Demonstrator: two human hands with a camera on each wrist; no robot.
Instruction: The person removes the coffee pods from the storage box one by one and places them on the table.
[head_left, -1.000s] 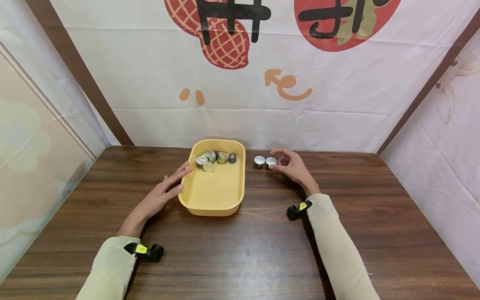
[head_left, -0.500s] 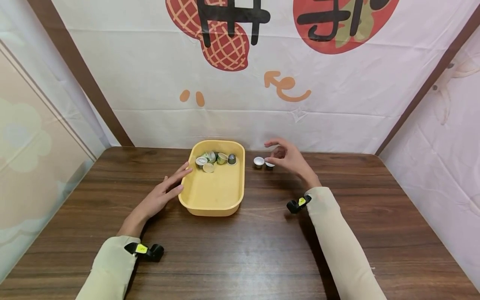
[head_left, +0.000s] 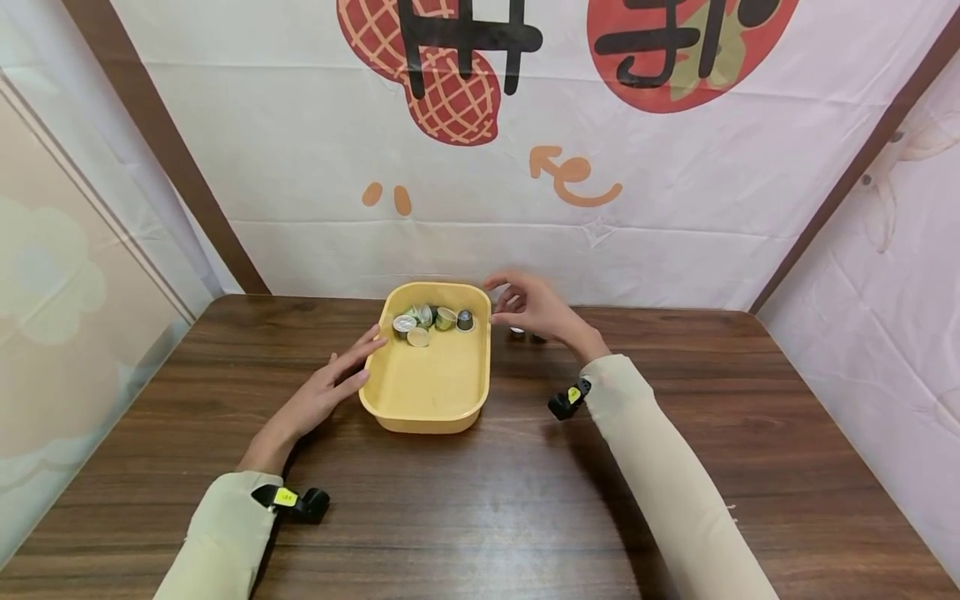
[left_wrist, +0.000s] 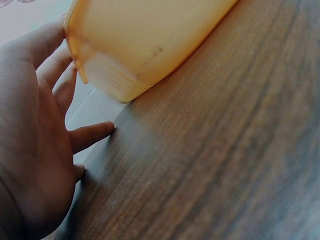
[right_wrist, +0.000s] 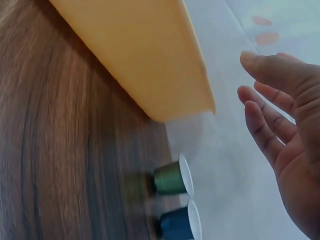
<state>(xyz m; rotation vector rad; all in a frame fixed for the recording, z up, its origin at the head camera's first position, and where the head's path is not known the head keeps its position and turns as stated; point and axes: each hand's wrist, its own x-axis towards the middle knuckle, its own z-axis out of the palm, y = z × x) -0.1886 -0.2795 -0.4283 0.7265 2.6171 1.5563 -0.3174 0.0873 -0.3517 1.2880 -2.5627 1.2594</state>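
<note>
A yellow plastic tray (head_left: 426,392) stands on the table, with several coffee capsules (head_left: 445,318) gathered in its far part. My left hand (head_left: 318,402) rests its extended fingers on the tray's left rim; the left wrist view shows fingertips touching the rim of the tray (left_wrist: 145,45). Over by the tray's right rim hovers my right hand (head_left: 543,312), thumb and fingers apart. In the right wrist view nothing lies between the fingers of that hand (right_wrist: 295,130). A green capsule (right_wrist: 170,178) and a blue capsule (right_wrist: 177,223) stand lid up right of the tray; from the head they are mostly hidden beneath my right hand.
The brown wooden table (head_left: 450,517) extends toward me and to both sides. A printed white cloth (head_left: 300,150) hangs right behind its far edge, close to the tray. More cloth panels (head_left: 885,292) border the sides.
My right hand has lifted from the two capsules beside the tray and moved left to the tray's right rim. The capsules stay where they stood. My left hand holds its place.
</note>
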